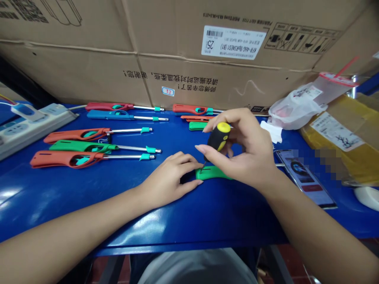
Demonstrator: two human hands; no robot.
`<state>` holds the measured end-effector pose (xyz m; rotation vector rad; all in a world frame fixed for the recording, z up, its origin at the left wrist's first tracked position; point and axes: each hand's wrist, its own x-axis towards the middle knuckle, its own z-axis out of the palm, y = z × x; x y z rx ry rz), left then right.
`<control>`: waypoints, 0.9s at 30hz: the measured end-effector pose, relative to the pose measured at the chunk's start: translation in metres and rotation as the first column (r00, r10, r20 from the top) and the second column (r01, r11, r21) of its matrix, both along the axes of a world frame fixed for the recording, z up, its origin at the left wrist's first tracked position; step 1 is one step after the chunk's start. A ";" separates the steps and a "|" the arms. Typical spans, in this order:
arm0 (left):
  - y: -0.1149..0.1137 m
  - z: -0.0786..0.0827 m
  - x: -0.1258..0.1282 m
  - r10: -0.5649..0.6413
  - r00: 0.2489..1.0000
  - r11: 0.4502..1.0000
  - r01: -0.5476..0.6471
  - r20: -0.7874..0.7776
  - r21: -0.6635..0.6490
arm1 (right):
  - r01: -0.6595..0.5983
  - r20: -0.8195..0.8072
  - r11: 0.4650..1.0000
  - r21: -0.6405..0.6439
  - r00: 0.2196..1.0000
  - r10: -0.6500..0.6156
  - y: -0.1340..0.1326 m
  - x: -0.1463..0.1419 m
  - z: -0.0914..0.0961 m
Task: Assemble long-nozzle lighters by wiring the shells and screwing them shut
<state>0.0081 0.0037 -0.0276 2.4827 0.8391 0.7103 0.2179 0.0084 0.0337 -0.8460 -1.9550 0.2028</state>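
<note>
My right hand is closed round a short black screwdriver with a yellow cap, held upright with its tip down on the left end of a green lighter handle lying on the blue table. My left hand rests on the table just left of that handle, fingers curled, fingertips touching or almost touching its end. The rest of the green handle is hidden under my right hand.
Several long-nosed lighters in red, orange, green and blue lie at the left and back. A power strip is at far left. A phone, plastic bag and packages sit right. Cardboard boxes wall the back.
</note>
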 end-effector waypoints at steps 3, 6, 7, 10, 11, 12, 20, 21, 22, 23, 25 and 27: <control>0.000 0.000 0.000 0.003 1.000 1.000 -0.003 0.001 0.007 | -0.004 -0.036 1.000 0.016 0.999 0.004 0.000 -0.001 -0.001; 0.000 0.000 0.001 0.006 1.000 1.000 -0.006 0.003 0.015 | -0.056 0.081 0.986 0.154 0.996 0.044 -0.001 0.001 0.006; 0.000 0.001 0.002 0.009 1.000 1.000 -0.009 0.000 0.012 | -0.083 0.123 0.983 0.161 0.990 0.063 -0.002 0.002 0.010; -0.001 0.003 0.003 0.015 1.000 1.000 -0.015 -0.014 -0.015 | -0.184 0.206 0.982 0.030 0.963 0.174 -0.005 0.008 0.021; -0.001 0.003 0.003 0.017 1.000 1.000 -0.017 -0.016 -0.021 | -0.207 0.230 0.978 -0.007 0.952 0.203 -0.006 0.009 0.023; -0.001 0.003 0.003 0.018 1.000 1.000 -0.018 -0.016 -0.021 | -0.204 0.242 0.979 -0.001 0.950 0.198 -0.006 0.010 0.023; -0.002 0.002 0.003 0.011 0.999 1.000 -0.011 -0.031 -0.005 | -0.087 0.246 0.984 0.153 0.968 0.047 -0.001 0.012 0.016; -0.002 0.002 0.004 0.010 1.000 1.000 -0.011 -0.029 -0.014 | -0.123 0.262 0.988 0.089 0.960 0.096 -0.002 0.013 0.018; -0.002 0.003 0.004 0.012 1.000 1.000 -0.013 -0.029 -0.022 | -0.155 0.269 0.987 0.033 0.953 0.141 -0.003 0.015 0.019; -0.001 0.003 0.004 0.015 0.999 1.000 -0.015 -0.028 -0.026 | -0.174 0.274 0.985 -0.005 0.947 0.168 -0.003 0.016 0.020; -0.001 0.003 0.005 0.018 1.000 1.000 -0.019 -0.023 -0.021 | -0.158 0.279 0.987 0.015 0.949 0.147 -0.003 0.017 0.019; -0.001 0.003 0.005 0.017 1.000 1.000 -0.018 -0.021 -0.013 | -0.095 0.272 0.988 0.124 0.961 0.059 -0.001 0.016 0.016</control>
